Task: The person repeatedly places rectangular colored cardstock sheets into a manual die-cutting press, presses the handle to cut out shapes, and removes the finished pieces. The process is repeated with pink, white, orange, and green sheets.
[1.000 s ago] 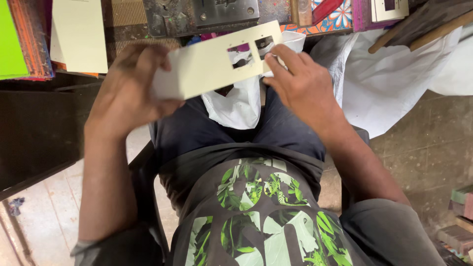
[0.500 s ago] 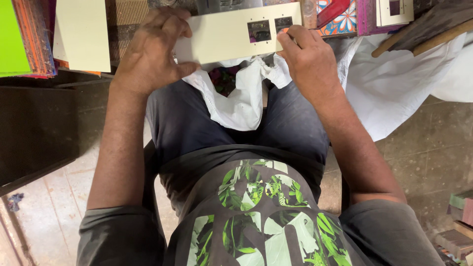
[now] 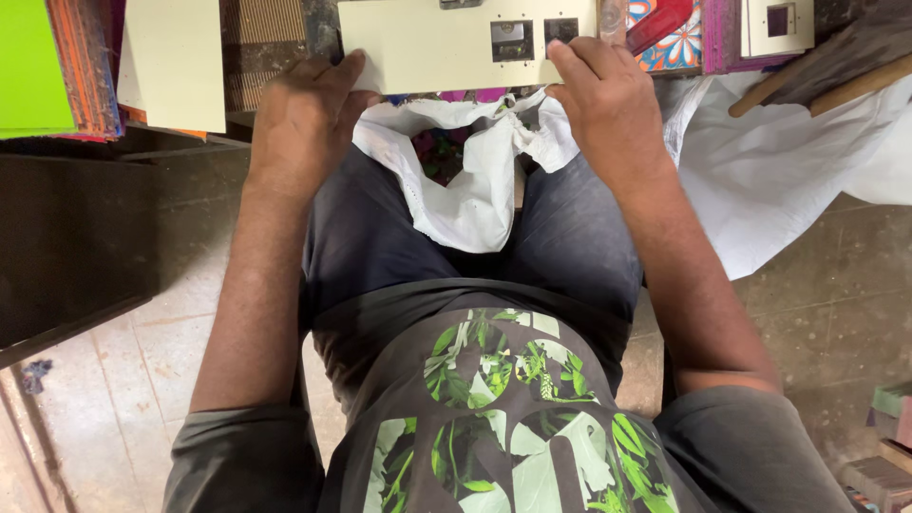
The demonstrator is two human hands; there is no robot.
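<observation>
The left hand and the right hand both grip the lower edge of a cream card panel with two square cut-outs. The panel lies flat above the knees, over a white cloth; the fingers under it are hidden, so probably they are curled closed.

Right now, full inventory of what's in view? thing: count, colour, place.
cream board with square cut-outs: 1, cream, top centre, held at both ends
white cloth: 1, white, on the lap under the board
white sheet: 1, white, draped at right
plain cream board: 1, cream, top left, leaning
green sheet: 1, bright green, far top left
coloured sheet stack: 1 stack, orange and red edges, beside the green sheet
patterned piece: 1, blue and orange, top right
small cream piece with a cut-out: 1, cream, top right
wooden sticks: about 2, brown, top right
floor: tiled, pale, below
left hand: grips the board's left end
right hand: grips the board's right end
</observation>
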